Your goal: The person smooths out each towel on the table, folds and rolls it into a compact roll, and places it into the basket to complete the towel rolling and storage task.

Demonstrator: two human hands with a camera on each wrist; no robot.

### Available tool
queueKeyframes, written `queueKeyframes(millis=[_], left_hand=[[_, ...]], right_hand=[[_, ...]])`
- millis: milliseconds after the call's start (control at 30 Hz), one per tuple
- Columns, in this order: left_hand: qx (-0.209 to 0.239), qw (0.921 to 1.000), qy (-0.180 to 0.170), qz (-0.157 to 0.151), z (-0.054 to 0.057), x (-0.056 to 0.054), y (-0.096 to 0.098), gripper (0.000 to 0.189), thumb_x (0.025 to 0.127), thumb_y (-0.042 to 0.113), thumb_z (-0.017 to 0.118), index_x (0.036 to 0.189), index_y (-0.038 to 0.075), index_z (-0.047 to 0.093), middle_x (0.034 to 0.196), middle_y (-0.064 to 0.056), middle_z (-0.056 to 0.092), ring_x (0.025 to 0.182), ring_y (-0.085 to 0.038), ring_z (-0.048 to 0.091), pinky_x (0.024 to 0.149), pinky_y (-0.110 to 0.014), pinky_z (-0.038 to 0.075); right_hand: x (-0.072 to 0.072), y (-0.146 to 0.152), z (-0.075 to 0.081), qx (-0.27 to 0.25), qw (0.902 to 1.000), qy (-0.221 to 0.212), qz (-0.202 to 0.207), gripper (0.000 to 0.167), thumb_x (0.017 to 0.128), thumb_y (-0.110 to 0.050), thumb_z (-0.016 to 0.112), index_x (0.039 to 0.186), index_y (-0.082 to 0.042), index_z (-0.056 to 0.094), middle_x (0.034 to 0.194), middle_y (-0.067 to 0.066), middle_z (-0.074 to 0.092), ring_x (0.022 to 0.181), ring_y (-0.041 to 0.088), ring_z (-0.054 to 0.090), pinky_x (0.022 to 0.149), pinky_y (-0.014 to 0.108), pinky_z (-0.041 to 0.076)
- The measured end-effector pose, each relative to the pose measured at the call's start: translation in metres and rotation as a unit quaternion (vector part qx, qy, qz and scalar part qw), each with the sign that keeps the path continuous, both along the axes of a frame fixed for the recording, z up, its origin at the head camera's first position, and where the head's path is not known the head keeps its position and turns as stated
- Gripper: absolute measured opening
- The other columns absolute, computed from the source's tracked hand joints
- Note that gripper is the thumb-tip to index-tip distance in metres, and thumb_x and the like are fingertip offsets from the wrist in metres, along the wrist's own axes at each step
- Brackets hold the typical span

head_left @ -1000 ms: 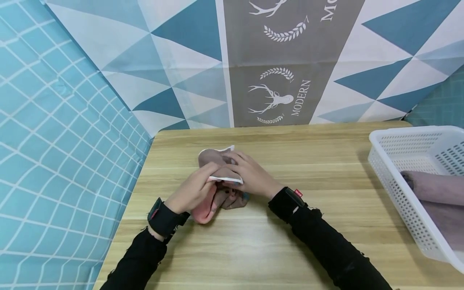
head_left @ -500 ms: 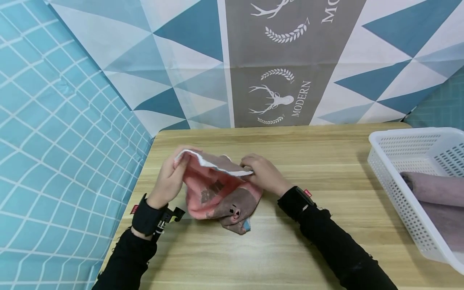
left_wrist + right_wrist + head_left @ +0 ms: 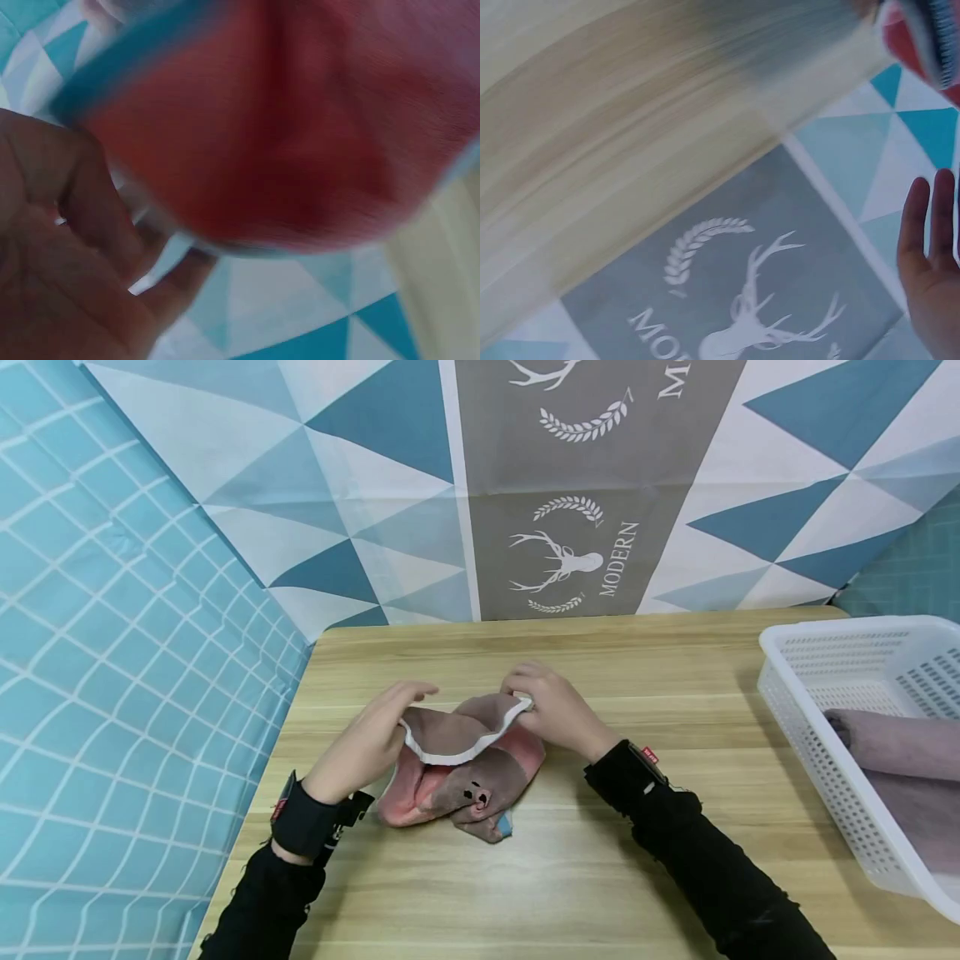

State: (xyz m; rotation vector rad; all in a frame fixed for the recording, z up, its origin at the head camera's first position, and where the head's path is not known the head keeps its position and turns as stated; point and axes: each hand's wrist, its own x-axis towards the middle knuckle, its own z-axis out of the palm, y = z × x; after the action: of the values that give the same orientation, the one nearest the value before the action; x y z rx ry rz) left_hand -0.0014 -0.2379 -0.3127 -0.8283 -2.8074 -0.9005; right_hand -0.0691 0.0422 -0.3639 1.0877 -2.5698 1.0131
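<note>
A small grey-brown and pink towel (image 3: 487, 781) lies bunched on the table, an animal face on its front and a white hem along its raised edge. At the hem's left end, my left hand (image 3: 367, 739) holds the towel, its upper fingers stretched over the edge. My right hand (image 3: 555, 706) pinches the hem's right end, so the edge sags between the two hands. Motion blurs the left wrist view, where the towel's pink underside (image 3: 247, 150) fills the upper part, beside my left hand's fingers (image 3: 112, 217). The right hand's fingertips are partly hidden behind the hem.
A white perforated basket (image 3: 817, 793) stands at the table's right side, holding a rolled mauve towel (image 3: 907, 752) over more mauve fabric. Patterned cloth (image 3: 405, 485) hangs behind the wooden table (image 3: 600, 877), and blue checked cloth (image 3: 135, 693) along its left.
The hands have parted from over the bunched towel, spreading its hem. In the last half second, the left hand has come down and the hem's middle has dropped forward.
</note>
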Motion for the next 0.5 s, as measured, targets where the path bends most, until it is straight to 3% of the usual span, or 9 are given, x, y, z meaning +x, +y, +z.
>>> queueKeyframes(millis=[100,200,267,333,500], left_hand=[[-0.01,0.9994,0.017,0.028,0.006,0.006,0.012,0.054,0.091,-0.016,0.034,0.138,0.004,0.05,0.13,-0.014,0.058,0.122,-0.029,0.056,0.1,-0.044,0.046],[0.014,0.9982,0.019,0.056,0.009,0.01,0.027,0.042,0.1,0.006,0.05,0.142,0.006,0.047,0.133,-0.014,0.057,0.121,-0.029,0.056,0.099,-0.047,0.046],[0.018,0.9977,0.023,0.061,0.008,0.011,0.039,0.053,0.098,0.026,0.063,0.144,0.008,0.044,0.133,-0.013,0.057,0.121,-0.028,0.056,0.097,-0.049,0.046],[0.009,0.998,0.036,0.051,0.004,0.01,0.049,0.063,0.092,0.035,0.071,0.143,0.007,0.047,0.132,-0.013,0.058,0.12,-0.027,0.057,0.097,-0.049,0.047],[-0.004,0.995,0.083,0.056,0.001,0.009,0.057,0.036,0.09,0.013,0.074,0.124,0.006,0.066,0.114,-0.009,0.071,0.102,-0.023,0.069,0.084,-0.041,0.056]], right_hand=[[0.006,-0.008,0.006,-0.016,0.9998,0.006,-0.008,0.007,0.079,-0.008,0.07,0.082,-0.013,0.066,0.1,0.001,0.068,0.102,0.019,0.059,0.09,0.035,0.05],[0.012,-0.016,0.013,-0.038,0.9991,-0.001,-0.017,0.012,0.078,-0.009,0.075,0.078,-0.015,0.064,0.094,-0.001,0.068,0.096,0.017,0.061,0.088,0.033,0.05],[0.016,-0.022,0.019,-0.046,0.9989,-0.002,-0.01,0.015,0.078,-0.01,0.076,0.075,-0.016,0.062,0.087,-0.003,0.067,0.09,0.016,0.062,0.083,0.032,0.051],[0.019,-0.028,0.023,-0.049,0.9988,0.003,0.003,0.016,0.08,-0.01,0.074,0.074,-0.016,0.06,0.084,-0.004,0.066,0.085,0.016,0.063,0.079,0.03,0.051],[0.024,-0.035,0.028,-0.041,0.9985,0.03,0.022,0.015,0.087,-0.009,0.065,0.075,-0.015,0.059,0.08,-0.003,0.064,0.078,0.014,0.061,0.071,0.025,0.05]])
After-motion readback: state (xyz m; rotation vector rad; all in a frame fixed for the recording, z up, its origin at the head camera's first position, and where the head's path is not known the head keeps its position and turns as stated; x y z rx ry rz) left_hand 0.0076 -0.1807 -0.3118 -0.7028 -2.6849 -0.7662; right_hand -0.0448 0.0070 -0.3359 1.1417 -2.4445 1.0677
